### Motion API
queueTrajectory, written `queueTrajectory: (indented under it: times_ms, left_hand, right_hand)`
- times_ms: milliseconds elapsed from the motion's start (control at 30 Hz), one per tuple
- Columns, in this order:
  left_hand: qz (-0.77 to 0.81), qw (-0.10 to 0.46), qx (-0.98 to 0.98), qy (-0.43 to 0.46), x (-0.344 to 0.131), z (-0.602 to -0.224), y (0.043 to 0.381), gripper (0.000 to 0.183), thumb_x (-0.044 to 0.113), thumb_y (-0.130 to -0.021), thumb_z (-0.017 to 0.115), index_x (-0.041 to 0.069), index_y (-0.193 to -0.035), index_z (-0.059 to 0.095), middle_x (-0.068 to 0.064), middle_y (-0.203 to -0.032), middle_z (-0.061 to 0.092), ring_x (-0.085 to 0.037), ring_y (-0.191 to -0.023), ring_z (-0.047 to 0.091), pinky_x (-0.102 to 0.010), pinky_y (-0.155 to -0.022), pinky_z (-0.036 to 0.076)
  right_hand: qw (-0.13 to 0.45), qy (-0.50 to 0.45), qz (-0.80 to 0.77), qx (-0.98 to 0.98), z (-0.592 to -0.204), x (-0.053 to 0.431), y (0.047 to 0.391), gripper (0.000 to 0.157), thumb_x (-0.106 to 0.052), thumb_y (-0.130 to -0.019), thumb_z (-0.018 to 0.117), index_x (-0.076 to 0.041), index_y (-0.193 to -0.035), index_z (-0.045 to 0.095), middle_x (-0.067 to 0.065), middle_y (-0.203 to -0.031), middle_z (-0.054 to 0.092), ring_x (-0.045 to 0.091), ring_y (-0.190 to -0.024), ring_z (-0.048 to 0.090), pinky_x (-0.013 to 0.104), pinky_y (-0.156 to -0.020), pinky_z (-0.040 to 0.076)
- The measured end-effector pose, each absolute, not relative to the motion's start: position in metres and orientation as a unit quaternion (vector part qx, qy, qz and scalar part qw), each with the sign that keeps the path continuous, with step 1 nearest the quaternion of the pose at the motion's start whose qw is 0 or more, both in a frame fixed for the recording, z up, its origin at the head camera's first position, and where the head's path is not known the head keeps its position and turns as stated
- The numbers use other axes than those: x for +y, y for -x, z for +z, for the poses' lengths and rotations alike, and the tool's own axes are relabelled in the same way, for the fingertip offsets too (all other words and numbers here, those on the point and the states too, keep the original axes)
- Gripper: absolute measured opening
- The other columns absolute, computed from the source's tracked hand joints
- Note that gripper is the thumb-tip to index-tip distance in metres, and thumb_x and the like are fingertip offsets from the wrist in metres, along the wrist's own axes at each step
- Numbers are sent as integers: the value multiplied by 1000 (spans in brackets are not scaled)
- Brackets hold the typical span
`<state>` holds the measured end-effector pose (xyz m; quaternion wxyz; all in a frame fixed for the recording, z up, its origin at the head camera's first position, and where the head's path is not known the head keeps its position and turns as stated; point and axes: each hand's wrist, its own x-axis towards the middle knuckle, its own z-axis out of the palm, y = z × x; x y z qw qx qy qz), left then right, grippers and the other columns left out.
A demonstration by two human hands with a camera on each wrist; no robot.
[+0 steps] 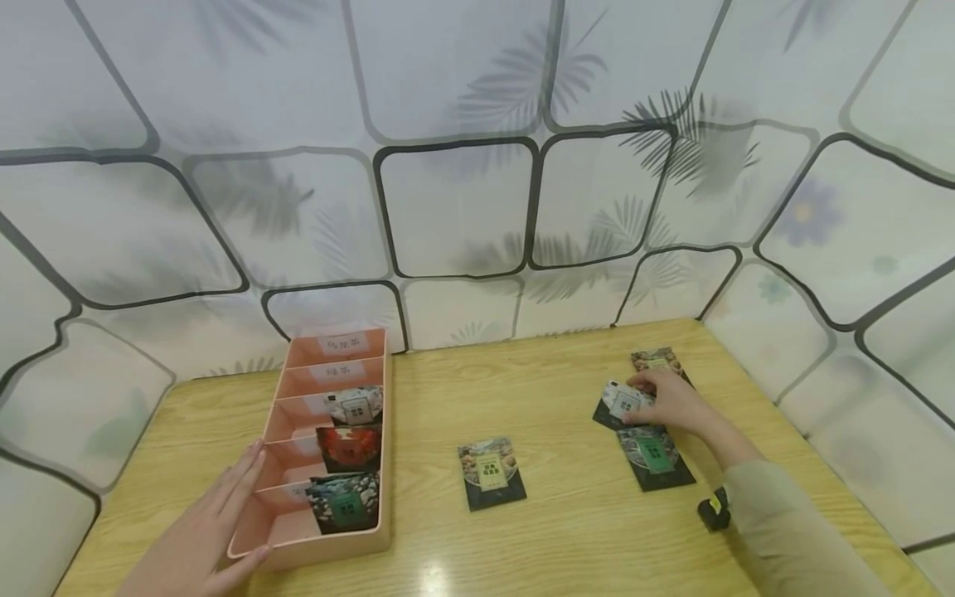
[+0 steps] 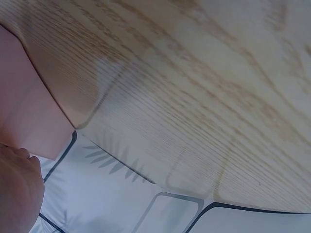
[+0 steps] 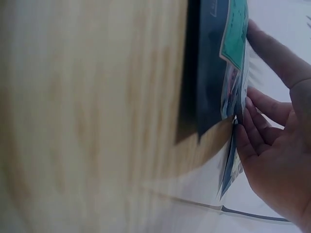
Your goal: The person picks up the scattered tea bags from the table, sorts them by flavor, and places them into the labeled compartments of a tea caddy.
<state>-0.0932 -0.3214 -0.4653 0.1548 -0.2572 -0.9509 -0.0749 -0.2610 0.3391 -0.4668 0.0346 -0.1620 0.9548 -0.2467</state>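
Near the right side of the table, my right hand [image 1: 675, 405] pinches a tea sachet with a white label [image 1: 618, 400] between thumb and fingers. Just below it lies a green-labelled tea sachet [image 1: 656, 458], also close to the fingers in the right wrist view [image 3: 212, 73]. A further sachet [image 1: 656, 358] sits behind the hand, partly covered. On the left, my left hand [image 1: 190, 531] rests along the side of a pink divided box [image 1: 328, 550], fingers extended and thumb at its front corner. The left wrist view shows mostly table and part of that hand [image 2: 19, 189].
Inside the box, its three front compartments hold a green-labelled sachet [image 1: 345, 504], a red one [image 1: 351, 448] and a white-labelled one [image 1: 356, 406]. A yellow-labelled sachet [image 1: 492, 474] lies mid-table. A patterned curtain [image 1: 458, 215] borders the table's back and sides.
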Motion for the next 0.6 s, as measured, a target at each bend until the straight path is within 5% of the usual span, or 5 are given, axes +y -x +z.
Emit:
queueTrajectory:
  times_ms: [267, 600]
  left_hand:
    - [-75, 149, -954, 251, -321, -465, 93, 124, 49, -81, 88, 10, -172, 13, 1, -180, 8, 17, -153, -16, 4, -113, -9]
    - [-70, 147, -955, 249, -321, -465, 93, 124, 51, -81, 87, 9, -172, 14, 0, -180, 8, 16, -154, -16, 3, -114, -9]
  right_hand:
    - [16, 164, -238, 957, -466, 339, 261, 68, -30, -77, 96, 10, -124, 68, 25, -115, 70, 37, -101, 65, 56, -89, 55]
    - [29, 143, -238, 960, -467, 337, 262, 72, -28, -82, 93, 10, -134, 61, 35, -128, 66, 52, -117, 63, 66, -98, 53]
